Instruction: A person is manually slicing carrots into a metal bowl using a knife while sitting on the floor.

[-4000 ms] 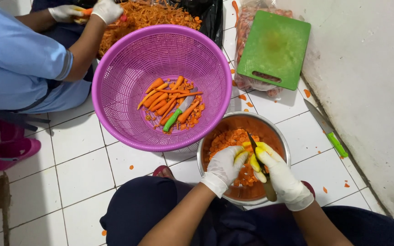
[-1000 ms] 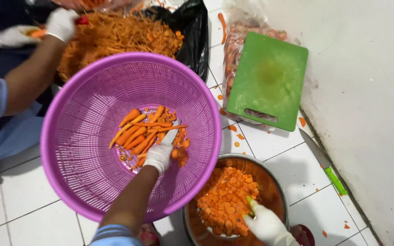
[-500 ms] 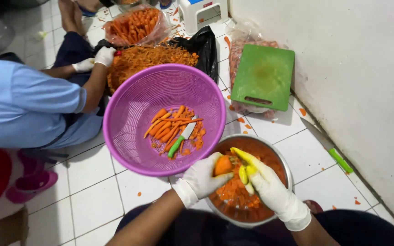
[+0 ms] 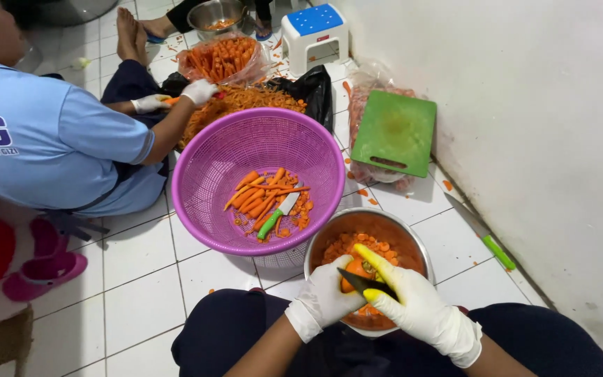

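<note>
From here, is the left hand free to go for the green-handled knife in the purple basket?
Probably not right away: the left hand is holding a carrot piece over the metal bowl. The knife lies uncovered on carrots in the purple basket.

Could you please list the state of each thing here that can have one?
Left hand: gloved, holding a carrot.
Right hand: gloved, holding a knife.
Metal bowl: partly filled with cut carrot.
Purple basket: holds peeled carrots and a green-handled knife.
Green cutting board: leaning, unused.

Around the work: floor clutter
Purple basket [image 4: 211, 167] with carrot sticks [image 4: 263, 199] and a green-handled knife [image 4: 278, 213]; green board [image 4: 396, 132] by the wall; blue-topped stool [image 4: 313, 28]; co-worker's sleeve [image 4: 102, 136].
</note>
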